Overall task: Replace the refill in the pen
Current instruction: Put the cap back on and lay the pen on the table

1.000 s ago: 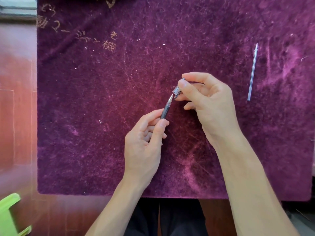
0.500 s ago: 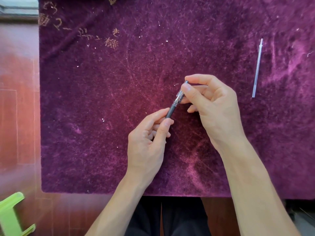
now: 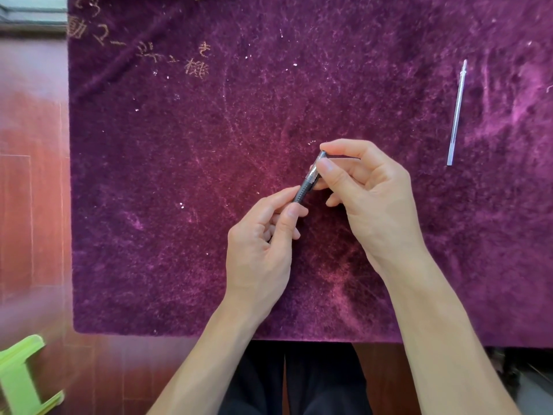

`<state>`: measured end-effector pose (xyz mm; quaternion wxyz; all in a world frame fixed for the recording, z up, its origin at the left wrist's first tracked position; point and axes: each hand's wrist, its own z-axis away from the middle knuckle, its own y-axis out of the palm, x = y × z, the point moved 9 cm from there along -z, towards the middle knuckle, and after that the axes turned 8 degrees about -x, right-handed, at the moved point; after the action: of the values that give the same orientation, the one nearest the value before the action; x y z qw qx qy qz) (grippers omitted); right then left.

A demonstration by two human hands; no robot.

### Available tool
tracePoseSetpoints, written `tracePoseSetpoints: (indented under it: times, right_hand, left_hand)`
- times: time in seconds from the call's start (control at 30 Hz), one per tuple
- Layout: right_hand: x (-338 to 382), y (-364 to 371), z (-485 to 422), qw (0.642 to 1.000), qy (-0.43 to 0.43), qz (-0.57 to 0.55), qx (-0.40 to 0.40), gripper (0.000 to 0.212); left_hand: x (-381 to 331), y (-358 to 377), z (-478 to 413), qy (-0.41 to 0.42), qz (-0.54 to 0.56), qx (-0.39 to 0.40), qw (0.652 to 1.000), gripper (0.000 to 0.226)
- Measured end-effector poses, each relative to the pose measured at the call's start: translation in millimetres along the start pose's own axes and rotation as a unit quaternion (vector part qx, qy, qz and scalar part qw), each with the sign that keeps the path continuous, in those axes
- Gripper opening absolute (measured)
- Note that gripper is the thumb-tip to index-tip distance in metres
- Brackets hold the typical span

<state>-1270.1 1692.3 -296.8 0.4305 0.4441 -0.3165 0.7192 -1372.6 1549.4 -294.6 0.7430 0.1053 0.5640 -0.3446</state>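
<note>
One purple cloth (image 3: 179, 205) covers the tabletop; one green object (image 3: 18, 381) sits at the lower left edge, kind unclear. Two hands in view. Left hand (image 3: 260, 253): fingers pinched on the dark grip end of the one pen (image 3: 303, 191). Right hand (image 3: 371, 202): fingers closed round the clear tip piece at the pen's far end. One second ago that piece stood off the barrel with a bare point showing between; now it sits flush against the barrel. Judgement: fresh refill is inside, tip being screwed back on, task nearly done. One loose refill (image 3: 456, 115), well right of the right fingers, untouched, probably the spent one.
</note>
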Motion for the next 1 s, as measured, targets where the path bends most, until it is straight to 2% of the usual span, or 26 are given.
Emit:
tracePoseSetpoints:
  times: [1.0]
  right_hand:
    - [-15.0,0.7,2.0,1.0,0.002,-0.012,-0.011,0.011]
  left_hand:
    - [0.7,0.1,-2.7,-0.002,-0.036,0.022,0.999,0.026]
